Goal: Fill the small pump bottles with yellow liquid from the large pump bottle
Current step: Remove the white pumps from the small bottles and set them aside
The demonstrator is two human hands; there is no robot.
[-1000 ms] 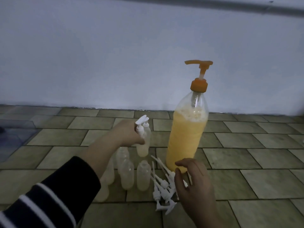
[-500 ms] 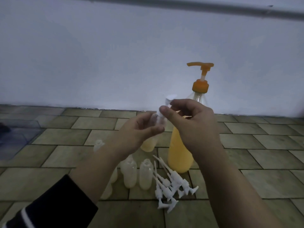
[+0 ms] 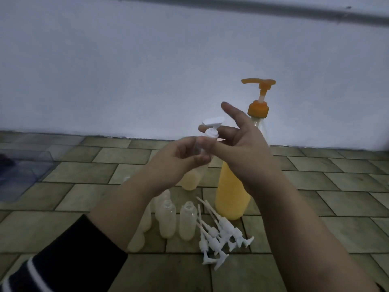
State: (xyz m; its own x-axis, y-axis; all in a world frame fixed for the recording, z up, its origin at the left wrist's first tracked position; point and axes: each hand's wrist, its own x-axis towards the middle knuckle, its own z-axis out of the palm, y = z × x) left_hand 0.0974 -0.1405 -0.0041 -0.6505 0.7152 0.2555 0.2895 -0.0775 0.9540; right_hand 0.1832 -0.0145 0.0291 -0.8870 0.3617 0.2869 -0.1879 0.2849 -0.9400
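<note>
- A small pump bottle (image 3: 192,178), partly filled with yellow liquid, is held in the air above the tiled floor (image 3: 315,207), in front of the large pump bottle (image 3: 233,199).
- The left hand (image 3: 179,159) grasps the small bottle around its upper body.
- The right hand (image 3: 237,144) has thumb and a finger pinched on the white pump cap (image 3: 211,131) at the bottle's neck, its index finger raised free.
- The large bottle stands upright on the floor, right of centre, yellow liquid inside, orange pump head (image 3: 258,95) on top.
- Empty small bottles (image 3: 168,222) without caps stand clustered on the floor, near and left of it.
- Loose white pumps (image 3: 221,234) with dip tubes lie piled just right of the cluster.
- A pale wall (image 3: 126,70) rises behind.
</note>
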